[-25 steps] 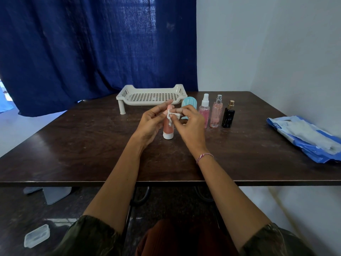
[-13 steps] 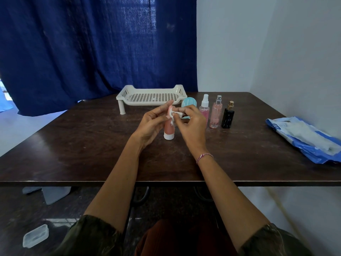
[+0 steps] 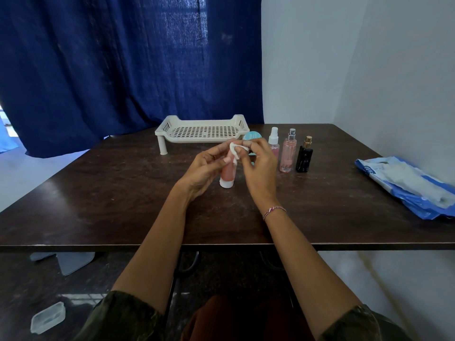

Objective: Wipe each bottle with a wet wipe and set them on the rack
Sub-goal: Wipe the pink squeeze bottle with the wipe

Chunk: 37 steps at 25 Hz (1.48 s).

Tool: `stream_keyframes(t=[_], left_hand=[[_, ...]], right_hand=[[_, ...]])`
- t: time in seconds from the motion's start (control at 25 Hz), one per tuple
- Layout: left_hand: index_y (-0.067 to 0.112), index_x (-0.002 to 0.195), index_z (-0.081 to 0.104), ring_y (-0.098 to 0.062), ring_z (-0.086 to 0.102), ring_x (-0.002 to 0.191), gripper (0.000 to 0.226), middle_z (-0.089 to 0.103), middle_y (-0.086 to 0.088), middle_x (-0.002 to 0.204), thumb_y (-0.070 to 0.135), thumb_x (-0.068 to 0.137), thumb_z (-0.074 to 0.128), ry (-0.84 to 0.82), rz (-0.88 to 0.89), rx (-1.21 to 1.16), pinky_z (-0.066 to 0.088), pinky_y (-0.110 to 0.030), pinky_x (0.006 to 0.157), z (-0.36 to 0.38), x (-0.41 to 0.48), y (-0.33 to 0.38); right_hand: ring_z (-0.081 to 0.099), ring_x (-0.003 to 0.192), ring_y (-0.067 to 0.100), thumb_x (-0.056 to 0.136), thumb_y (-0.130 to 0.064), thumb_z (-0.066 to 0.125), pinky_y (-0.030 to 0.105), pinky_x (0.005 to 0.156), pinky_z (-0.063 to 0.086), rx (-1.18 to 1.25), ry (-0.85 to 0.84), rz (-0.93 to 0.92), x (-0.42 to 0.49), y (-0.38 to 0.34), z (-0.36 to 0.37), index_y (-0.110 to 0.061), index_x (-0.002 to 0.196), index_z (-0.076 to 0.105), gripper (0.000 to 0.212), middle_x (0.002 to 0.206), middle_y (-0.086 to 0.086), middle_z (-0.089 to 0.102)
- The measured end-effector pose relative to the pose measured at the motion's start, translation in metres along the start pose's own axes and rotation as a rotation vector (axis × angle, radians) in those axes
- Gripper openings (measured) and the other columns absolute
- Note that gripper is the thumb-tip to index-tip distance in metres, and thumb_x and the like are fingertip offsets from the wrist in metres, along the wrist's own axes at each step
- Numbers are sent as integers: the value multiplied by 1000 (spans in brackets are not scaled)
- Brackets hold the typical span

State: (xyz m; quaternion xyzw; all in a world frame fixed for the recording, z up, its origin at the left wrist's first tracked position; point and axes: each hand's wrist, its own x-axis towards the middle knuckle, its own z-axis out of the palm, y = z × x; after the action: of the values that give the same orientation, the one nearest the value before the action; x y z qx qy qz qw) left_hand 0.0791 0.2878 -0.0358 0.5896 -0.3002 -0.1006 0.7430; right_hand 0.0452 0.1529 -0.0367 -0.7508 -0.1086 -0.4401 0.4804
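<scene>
A pink tube with a white cap (image 3: pixel 227 174) stands cap-down at the middle of the dark table (image 3: pixel 123 193). My left hand (image 3: pixel 205 169) holds its upper part. A small white wet wipe (image 3: pixel 235 152) is pinched in my right hand (image 3: pixel 258 168) against the tube's top. To the right stand a pink spray bottle (image 3: pixel 274 143), a taller pink perfume bottle (image 3: pixel 287 153) and a black bottle (image 3: pixel 304 155). A blue round-topped item (image 3: pixel 252 137) shows behind my right hand. The white perforated rack (image 3: pixel 203 130) sits empty at the back.
A blue and white wet-wipe pack (image 3: pixel 408 185) lies at the table's right edge. A dark blue curtain (image 3: pixel 123 65) hangs behind the table and a white wall stands to the right. Plastic containers (image 3: pixel 48 317) lie on the floor at lower left.
My right hand with the wipe has shifted slightly up along the tube's top; my left hand keeps its hold. The tube stays in the same spot.
</scene>
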Motion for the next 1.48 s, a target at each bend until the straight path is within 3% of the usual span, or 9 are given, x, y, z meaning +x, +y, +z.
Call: stream_keyframes(t=[0.16,0.44,0.6,0.8,1.04,1.2,1.32,1.48], left_hand=[[13,136,45,-19,50,127,47,53,-5,136,4,91,51,-10,-8,22,45,-35,102,-3,0,1],[12,137,43,-20,46,130,47,52,-6,136,-2,92,45,6,-49,28,36,-41,110,1,0,1],[9,137,43,-23,46,130,44,50,-8,138,-1,94,41,-3,-57,-13,35,-42,110,1,1,1],[12,137,43,-19,49,126,44,54,-4,133,-2,95,38,-8,-66,-13,37,-38,109,4,1,1],[9,138,41,-22,47,128,44,51,-9,137,0,96,39,2,-69,-27,36,-39,110,1,1,1],[9,139,40,-20,48,127,45,50,-7,139,0,96,37,-14,-74,-21,38,-35,108,3,2,2],[12,138,41,-19,49,125,44,52,-6,137,1,96,37,-22,-64,-3,40,-35,107,2,2,1],[8,140,40,-23,49,126,44,50,-11,138,6,96,40,-42,-39,-15,40,-40,106,-2,3,-3]], right_hand=[[48,107,8,86,-4,61,10,92,43,-46,-62,-131,-2,0,0,-2,103,65,18,109,12,56],[52,111,15,88,-7,59,25,92,49,-86,5,-42,-1,0,-1,-3,104,64,18,113,10,56],[49,115,15,89,-3,56,25,98,46,-103,-58,-79,-4,-1,2,-2,105,63,17,116,10,52],[52,112,18,91,-7,54,23,92,49,-146,32,59,2,0,0,-3,106,63,18,116,11,53],[49,111,13,88,-4,58,5,90,40,-92,-26,-42,-2,-4,0,-1,105,63,18,114,13,54],[53,112,20,90,-8,56,27,92,50,-121,17,38,0,1,1,-2,106,63,19,116,12,54],[53,110,19,90,-8,56,29,90,51,-121,27,56,1,2,1,-2,106,64,19,114,11,55],[51,110,15,89,-5,57,24,95,46,-79,-75,-92,-2,-3,0,-2,105,64,18,111,10,55]])
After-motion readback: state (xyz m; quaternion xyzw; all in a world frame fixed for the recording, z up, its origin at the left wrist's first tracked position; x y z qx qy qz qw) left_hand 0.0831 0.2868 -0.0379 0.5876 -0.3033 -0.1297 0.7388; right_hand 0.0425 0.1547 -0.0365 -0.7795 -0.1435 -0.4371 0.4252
